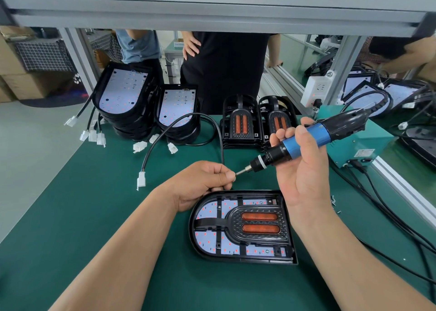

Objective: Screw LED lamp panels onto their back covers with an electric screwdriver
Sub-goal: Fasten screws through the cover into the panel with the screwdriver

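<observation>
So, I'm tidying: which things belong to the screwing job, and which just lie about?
Job: electric screwdriver in right hand; left hand pinching its bit; lamp assembly; loose screws.
Lying about: stacked LED housings; stacked reflector frames; cardboard boxes.

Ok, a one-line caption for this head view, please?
Right hand holds a blue electric screwdriver while the left hand pinches its bit tip by a lamp panel assembly on the green mat.

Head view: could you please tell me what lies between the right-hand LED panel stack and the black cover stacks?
Only a loop of black cable over bare green mat, as the head view shows.
</observation>
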The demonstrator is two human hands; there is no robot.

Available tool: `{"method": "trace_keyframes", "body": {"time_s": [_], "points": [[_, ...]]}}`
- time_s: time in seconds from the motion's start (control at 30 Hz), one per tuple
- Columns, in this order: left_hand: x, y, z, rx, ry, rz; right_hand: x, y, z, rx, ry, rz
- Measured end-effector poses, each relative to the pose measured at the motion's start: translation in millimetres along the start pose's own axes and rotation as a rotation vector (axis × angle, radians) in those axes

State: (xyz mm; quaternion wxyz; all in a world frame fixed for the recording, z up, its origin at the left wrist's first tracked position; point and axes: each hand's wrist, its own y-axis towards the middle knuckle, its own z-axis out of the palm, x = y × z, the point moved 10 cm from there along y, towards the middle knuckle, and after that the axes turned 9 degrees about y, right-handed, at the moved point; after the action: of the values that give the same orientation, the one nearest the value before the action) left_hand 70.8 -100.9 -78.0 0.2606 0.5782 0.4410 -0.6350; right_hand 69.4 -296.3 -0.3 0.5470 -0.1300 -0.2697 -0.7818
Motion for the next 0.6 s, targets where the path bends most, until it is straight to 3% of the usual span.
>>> {"method": "trace_keyframes", "body": {"time_s": [0.6], "points": [[1.3,0.5,-2.1,0.000,-0.017,0.009,1.5,-0.9,1.1,-0.018,-0.031,0.006]]}}
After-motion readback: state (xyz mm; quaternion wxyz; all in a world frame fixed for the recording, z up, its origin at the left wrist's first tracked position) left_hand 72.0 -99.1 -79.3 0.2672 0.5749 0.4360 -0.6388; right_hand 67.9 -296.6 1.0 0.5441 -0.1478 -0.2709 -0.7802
